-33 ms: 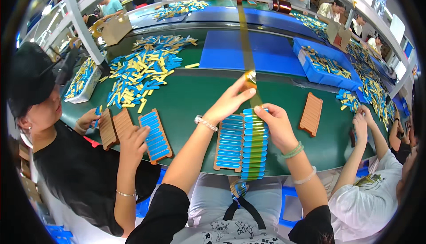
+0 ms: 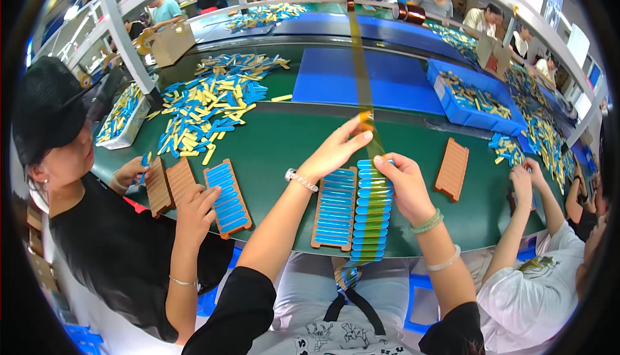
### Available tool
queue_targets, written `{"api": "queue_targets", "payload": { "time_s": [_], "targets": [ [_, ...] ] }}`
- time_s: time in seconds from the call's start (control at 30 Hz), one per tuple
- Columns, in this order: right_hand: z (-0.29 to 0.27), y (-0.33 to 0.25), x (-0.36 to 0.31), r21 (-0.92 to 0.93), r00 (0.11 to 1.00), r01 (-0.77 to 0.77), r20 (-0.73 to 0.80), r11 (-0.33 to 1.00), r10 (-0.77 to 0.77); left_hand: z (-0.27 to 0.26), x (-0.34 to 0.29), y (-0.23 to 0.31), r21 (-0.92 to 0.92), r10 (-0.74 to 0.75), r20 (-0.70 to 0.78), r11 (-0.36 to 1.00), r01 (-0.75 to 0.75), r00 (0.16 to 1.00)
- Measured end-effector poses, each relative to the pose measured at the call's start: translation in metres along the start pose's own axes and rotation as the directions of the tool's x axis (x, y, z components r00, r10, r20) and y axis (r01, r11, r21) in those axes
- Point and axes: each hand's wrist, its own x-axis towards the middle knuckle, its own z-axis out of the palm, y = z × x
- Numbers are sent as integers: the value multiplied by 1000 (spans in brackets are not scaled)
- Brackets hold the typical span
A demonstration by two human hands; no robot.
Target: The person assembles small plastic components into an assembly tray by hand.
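Note:
A long strip of translucent amber tape point(image 2: 361, 74) runs down from a roll point(image 2: 351, 4) on the far rail. My left hand point(image 2: 336, 151) has its thumb and forefinger at the strip, with an orange gleam at the fingertip. Lower down, my right hand point(image 2: 408, 184) pinches the tape at the top of a row of blue flat pieces point(image 2: 361, 226). The tape lies lengthwise over this row and reaches past the table's near edge. Beside it on the left sits a brown ridged tray point(image 2: 317, 241) filled with similar blue pieces point(image 2: 336, 203).
Blue and yellow pieces point(image 2: 206, 103) lie heaped at left, near a white bin point(image 2: 123, 140). A blue crate point(image 2: 481, 119) stands at right, above a bare brown tray point(image 2: 451, 169). A neighbour's hand point(image 2: 201, 205) touches another filled tray point(image 2: 227, 197). Another person's hands point(image 2: 524, 177) work at right.
My left fingertips are slightly lower along the tape, and the bright glint there has shrunk. The right-hand neighbour's hands have shifted a little. My right hand stays at the same spot on the row.

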Motion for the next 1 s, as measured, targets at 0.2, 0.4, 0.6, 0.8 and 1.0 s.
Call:
{"api": "queue_targets", "payload": {
  "time_s": [0.2, 0.4, 0.6, 0.8, 1.0],
  "targets": [
    [-14, -33, -32, 195, 989, 67, -141, 978, -39, -3, -31, -5, 527, -33, -212, 838, 143, 977],
    [-16, 3, -118, 49, 982, 46, -183, 998, -36, 12, -120, -9, 504, -29, -455, 815, 284, 890],
    [-6, 47, -196, 210, 962, -175, -172, 962, 212, 57, -126, 0, 152, -120, -487, 964, 219, 865],
    [-31, 67, -220, 189, 951, -231, -163, 954, 263, 88, -100, -10, 5, -170, -519, 979, 202, 837],
    [-15, 74, -211, 188, 944, -271, -141, 944, 299, 75, -77, -14, -63, -202, -526, 978, 200, 826]
  ]
}}
